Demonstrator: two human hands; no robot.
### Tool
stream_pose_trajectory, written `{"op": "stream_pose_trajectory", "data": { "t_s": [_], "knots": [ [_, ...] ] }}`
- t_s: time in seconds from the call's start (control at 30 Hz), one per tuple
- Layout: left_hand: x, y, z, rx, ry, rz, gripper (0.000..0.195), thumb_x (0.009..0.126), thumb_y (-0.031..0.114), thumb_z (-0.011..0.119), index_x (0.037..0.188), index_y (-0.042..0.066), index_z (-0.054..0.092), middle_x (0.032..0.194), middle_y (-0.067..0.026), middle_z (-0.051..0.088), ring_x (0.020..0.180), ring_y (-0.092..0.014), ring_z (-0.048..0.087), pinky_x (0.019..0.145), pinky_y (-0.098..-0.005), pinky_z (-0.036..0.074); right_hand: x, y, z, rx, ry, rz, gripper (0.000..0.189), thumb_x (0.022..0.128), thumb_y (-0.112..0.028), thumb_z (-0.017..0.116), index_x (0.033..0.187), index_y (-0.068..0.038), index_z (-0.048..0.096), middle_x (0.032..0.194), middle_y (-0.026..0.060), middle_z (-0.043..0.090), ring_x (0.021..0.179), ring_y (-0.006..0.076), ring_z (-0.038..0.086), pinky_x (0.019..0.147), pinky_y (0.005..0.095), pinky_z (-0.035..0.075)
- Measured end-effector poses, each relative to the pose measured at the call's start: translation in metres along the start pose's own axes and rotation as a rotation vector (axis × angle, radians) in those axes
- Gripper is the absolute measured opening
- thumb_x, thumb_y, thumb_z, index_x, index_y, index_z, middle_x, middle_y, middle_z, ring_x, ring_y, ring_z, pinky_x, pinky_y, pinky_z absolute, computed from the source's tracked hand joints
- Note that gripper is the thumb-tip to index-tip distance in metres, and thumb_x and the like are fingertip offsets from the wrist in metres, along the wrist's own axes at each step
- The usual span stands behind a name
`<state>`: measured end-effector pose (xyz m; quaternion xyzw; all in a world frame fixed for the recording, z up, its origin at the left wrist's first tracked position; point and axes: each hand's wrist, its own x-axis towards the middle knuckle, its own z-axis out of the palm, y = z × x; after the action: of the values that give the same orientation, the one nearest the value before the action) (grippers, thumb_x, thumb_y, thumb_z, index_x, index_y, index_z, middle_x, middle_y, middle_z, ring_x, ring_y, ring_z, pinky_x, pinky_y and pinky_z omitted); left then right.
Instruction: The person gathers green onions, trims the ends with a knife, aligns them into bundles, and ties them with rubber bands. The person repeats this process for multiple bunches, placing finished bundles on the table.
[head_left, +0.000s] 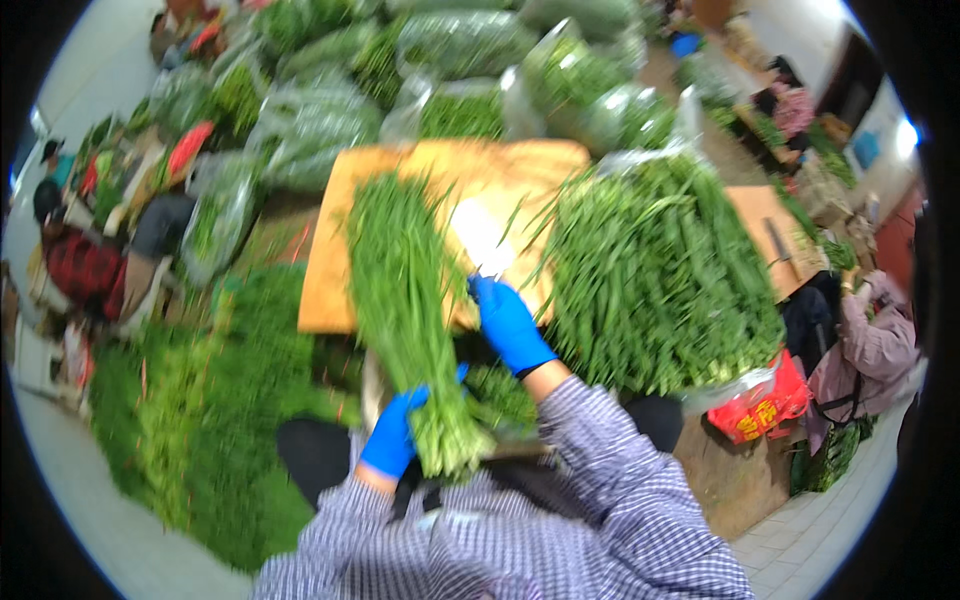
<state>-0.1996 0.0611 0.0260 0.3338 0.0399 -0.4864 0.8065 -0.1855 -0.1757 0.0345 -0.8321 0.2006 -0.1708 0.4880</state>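
Observation:
My left hand, in a blue glove, grips a long bunch of leafy green stalks near its pale cut ends. The leafy part of the bunch rests on a yellow-orange board. My right hand, also gloved in blue, is closed around a dark handle at the board's near edge; a bright glare beyond it hides what the handle belongs to. Right of that hand lies a large heap of similar green leaves on clear plastic.
Bundled greens cover the floor at left. Filled plastic bags of greens stand behind the board. A red bag lies at right, near a second board bearing a knife. Co-workers sit at left and right.

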Motion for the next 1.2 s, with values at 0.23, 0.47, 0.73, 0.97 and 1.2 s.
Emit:
{"op": "stream_pose_trajectory", "data": {
  "t_s": [0.23,0.47,0.73,0.97,1.2],
  "knots": [
    [-0.001,0.012,0.017,-0.047,-0.011,-0.002,0.074,0.083,0.022,0.065,0.148,0.0,0.037,0.133,-0.024,0.058,0.117,-0.038,0.061,0.104,-0.0569,0.047,0.033,0.074,-0.011,-0.764,-0.057,-0.051,0.041,0.087,-0.015,0.06,0.129,-0.016,0.056,0.097,0.0227,0.066,0.086,0.0415,0.066,0.072,0.0534,0.053],
    [-0.015,0.025,0.001,-0.214,-0.255,0.068,0.076,0.084,0.029,0.063,0.148,-0.004,0.037,0.145,-0.0235,0.048,0.137,-0.048,0.039,0.119,-0.0596,0.025,0.029,0.105,-0.064,-0.902,0.212,0.017,0.026,0.09,-0.014,0.056,0.114,-0.013,0.064,0.094,0.0185,0.066,0.084,0.0388,0.063,0.07,0.0485,0.053],
    [-0.029,0.038,0.003,-0.221,-0.247,0.139,0.075,0.081,0.031,0.066,0.144,-0.004,0.043,0.138,-0.025,0.054,0.133,-0.045,0.047,0.119,-0.0633,0.021,0.014,0.042,0.016,-0.743,-0.033,-0.073,0.027,0.082,-0.036,0.072,0.08,-0.009,0.069,0.084,0.0142,0.064,0.082,0.0335,0.063,0.074,0.0464,0.05],
    [-0.03,0.04,0.008,-0.312,-0.291,0.226,0.08,0.092,0.023,0.057,0.159,0.017,0.014,0.126,-0.0121,0.068,0.119,-0.035,0.062,0.117,-0.0679,0.019,0.015,0.037,0.042,-0.555,0.0,-0.236,0.021,0.084,-0.029,0.068,0.088,-0.008,0.067,0.086,0.0151,0.064,0.087,0.0357,0.062,0.075,0.0482,0.049],
    [-0.031,0.039,0.011,-0.357,-0.363,0.211,0.083,0.092,0.021,0.056,0.16,0.016,0.009,0.13,-0.0153,0.064,0.122,-0.039,0.059,0.118,-0.0664,0.017,0.1,0.052,0.044,-0.548,0.135,0.012,0.033,0.084,-0.038,0.07,0.09,-0.006,0.067,0.094,0.0172,0.068,0.089,0.0362,0.065,0.075,0.0476,0.052]
  ]
}}
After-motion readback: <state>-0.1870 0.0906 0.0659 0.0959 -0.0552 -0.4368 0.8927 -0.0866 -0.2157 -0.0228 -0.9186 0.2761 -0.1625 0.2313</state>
